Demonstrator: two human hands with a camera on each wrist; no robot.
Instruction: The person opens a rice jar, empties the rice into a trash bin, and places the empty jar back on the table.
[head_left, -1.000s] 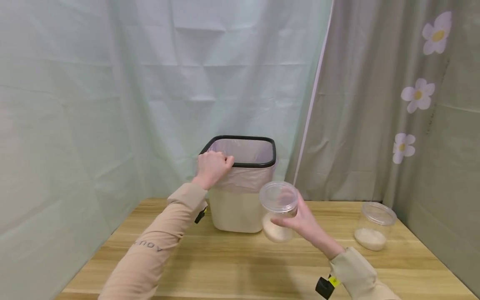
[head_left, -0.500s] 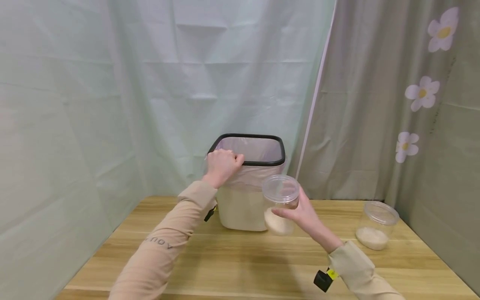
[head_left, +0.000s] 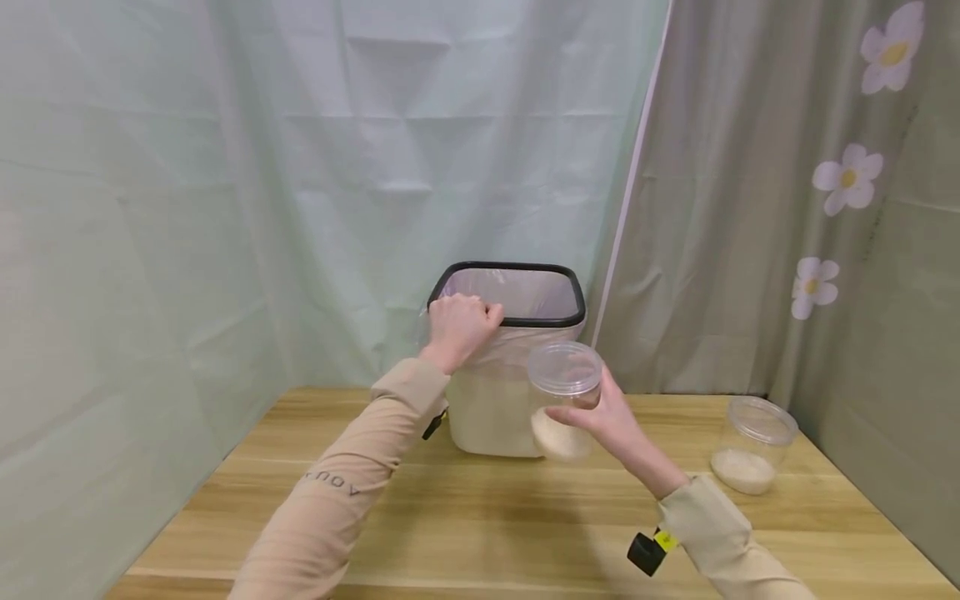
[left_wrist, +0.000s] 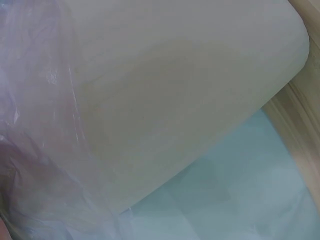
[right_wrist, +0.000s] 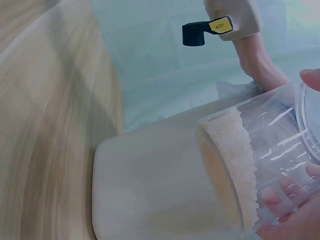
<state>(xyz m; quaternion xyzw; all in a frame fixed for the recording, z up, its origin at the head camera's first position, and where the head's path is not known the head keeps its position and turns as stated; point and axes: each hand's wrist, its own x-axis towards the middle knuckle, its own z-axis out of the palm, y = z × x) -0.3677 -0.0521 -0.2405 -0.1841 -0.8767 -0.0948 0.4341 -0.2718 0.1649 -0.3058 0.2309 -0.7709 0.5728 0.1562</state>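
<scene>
My left hand [head_left: 459, 327] grips the near left part of the black rim [head_left: 543, 322] of a cream trash bin [head_left: 491, 417]. A thin translucent bag [left_wrist: 45, 100] lines the bin and hangs over its outside. In front of the bin, my right hand [head_left: 606, 417] holds a clear plastic jar [head_left: 564, 383] off the table, thumb on the near side and fingers behind. Pale, rice-like grains [right_wrist: 230, 165] fill its lower part, and a clear lid seems to cover its top. The left fingertips are hidden at the rim.
A second clear jar [head_left: 753, 446] with a low layer of pale grains stands on the wooden table [head_left: 465, 525] at the right. Pale green curtains [head_left: 360, 167] hang behind and at the left. A grey curtain [head_left: 720, 208] with flower prints hangs at the right.
My left hand and the bin have shifted to the right across the table. The jar in my right hand has risen slightly and moved a little right. The second jar stays put.
</scene>
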